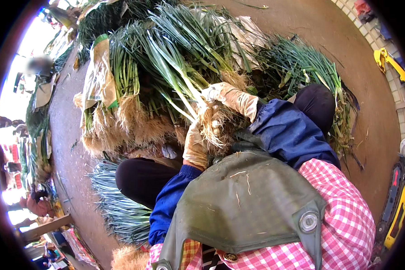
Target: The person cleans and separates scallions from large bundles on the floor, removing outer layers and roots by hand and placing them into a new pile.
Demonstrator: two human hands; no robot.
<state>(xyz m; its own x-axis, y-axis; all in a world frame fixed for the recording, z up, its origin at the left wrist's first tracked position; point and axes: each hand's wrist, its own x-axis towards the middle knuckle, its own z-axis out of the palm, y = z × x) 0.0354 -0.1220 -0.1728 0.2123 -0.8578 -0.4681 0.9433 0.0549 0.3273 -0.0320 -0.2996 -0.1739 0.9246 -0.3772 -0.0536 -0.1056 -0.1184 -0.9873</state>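
Both of my hands wear pale tan gloves. A bunch of green garlic (pixel 177 81), with long green leaves, white stems and stringy roots, lies across my lap with its leaves pointing away to the left. My right hand (pixel 229 97) is closed on the stems just above the roots. Lower down and to the left, my left hand (pixel 195 143) grips the same bunch by its root end, its fingers partly hidden. Between the hands hang the tangled pale roots (pixel 213 127).
Several root-ended bunches (pixel 126 85) lie ahead, some with a paper-like wrapper (pixel 104 72). Another leafy pile (pixel 297 58) lies to the right. Beside my left knee (pixel 141 180) is a blue-green leaf pile (pixel 119 202). Yellow equipment (pixel 398 216) stands at the far right.
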